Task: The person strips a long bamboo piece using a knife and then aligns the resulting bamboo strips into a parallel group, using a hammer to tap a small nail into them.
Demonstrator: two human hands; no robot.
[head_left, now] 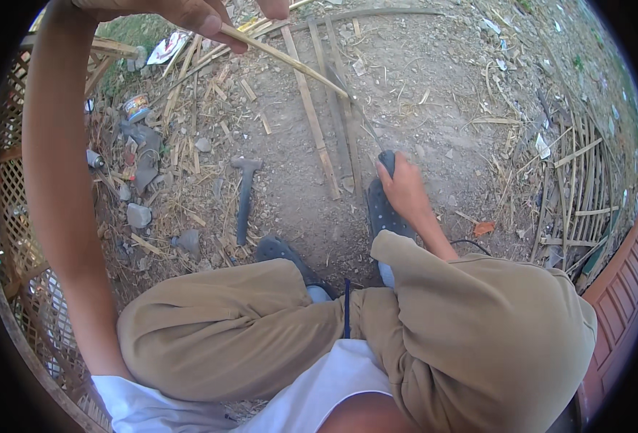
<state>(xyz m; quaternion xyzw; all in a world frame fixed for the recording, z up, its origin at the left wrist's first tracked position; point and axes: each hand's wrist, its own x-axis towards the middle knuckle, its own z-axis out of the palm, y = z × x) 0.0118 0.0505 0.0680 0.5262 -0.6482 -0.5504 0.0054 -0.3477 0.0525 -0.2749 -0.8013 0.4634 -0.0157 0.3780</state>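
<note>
At the upper left, my left hand (pixel 185 13) is closed around a thin bamboo stick (pixel 290 62), and the frame's top edge cuts off part of that hand. The stick slants down to the right over the ground. My right hand (pixel 407 191), low beside my right shoe, grips the dark handle of a long, narrow-bladed knife (pixel 387 160). Its blade points up and left, and the stick's free end meets or overlaps it; whether they touch I cannot tell. Several flat wooden strips (pixel 310 108) lie on the dirt beyond.
A hammer (pixel 245 198) lies left of my feet. Further left are stones (pixel 139 215), a tin can (pixel 137 108) and a woven lattice (pixel 8 187). A bundle of thin strips (pixel 582 180) lies at the right, near a reddish-brown panelled surface (pixel 615 310).
</note>
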